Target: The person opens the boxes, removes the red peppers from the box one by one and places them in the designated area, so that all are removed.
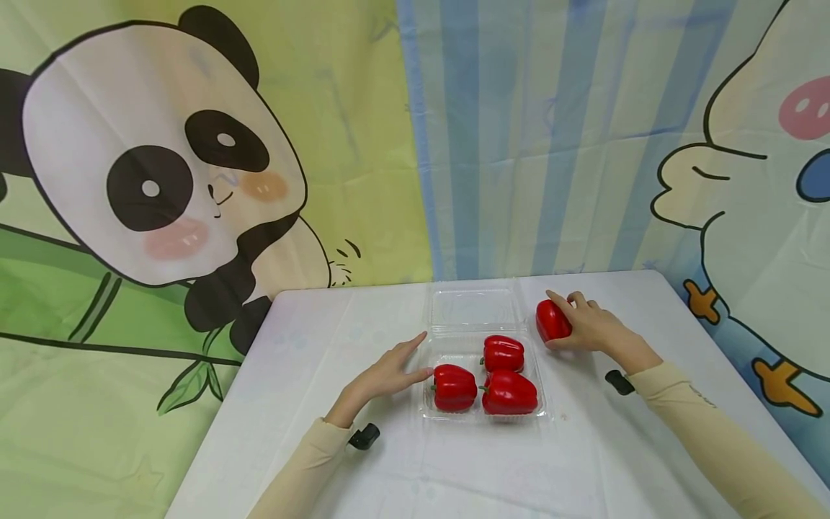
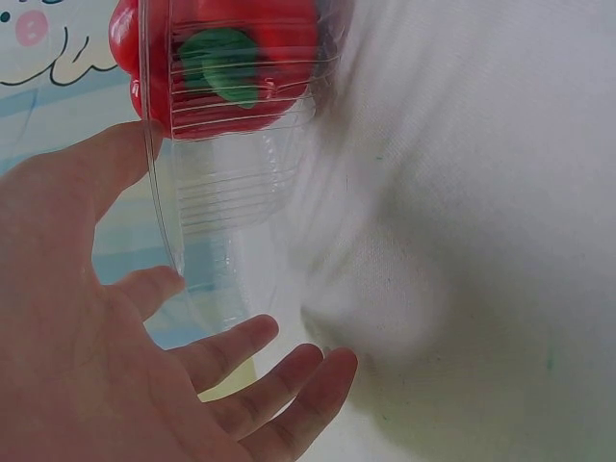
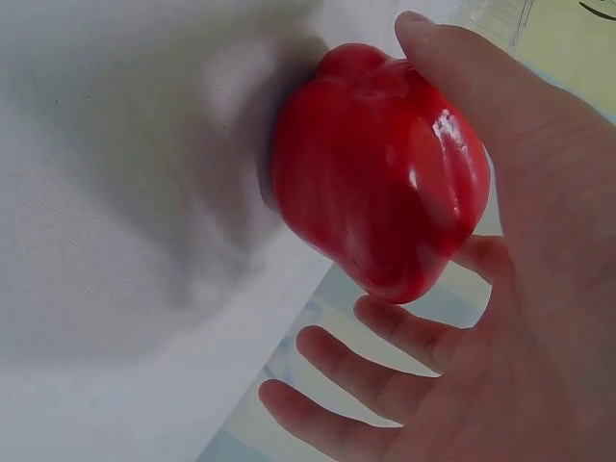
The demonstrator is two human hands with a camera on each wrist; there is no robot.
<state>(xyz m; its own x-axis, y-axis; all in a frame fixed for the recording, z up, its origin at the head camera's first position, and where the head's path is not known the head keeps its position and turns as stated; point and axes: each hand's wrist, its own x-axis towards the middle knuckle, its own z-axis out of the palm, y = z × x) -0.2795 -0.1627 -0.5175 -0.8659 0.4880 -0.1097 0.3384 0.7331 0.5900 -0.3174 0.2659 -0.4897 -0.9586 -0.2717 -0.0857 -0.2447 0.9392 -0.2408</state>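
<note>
Right hand [image 1: 593,328] pinches a pepper [image 1: 552,321] right of the tray [image 1: 459,349]; left hand [image 1: 387,373], fingers spread, at its left edge. Likely pick step; next move calls for a secure grip.

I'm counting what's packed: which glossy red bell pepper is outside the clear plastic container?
The glossy red bell pepper at the right hand, to the right of the clear plastic container; the other three red peppers lie inside it.
</note>
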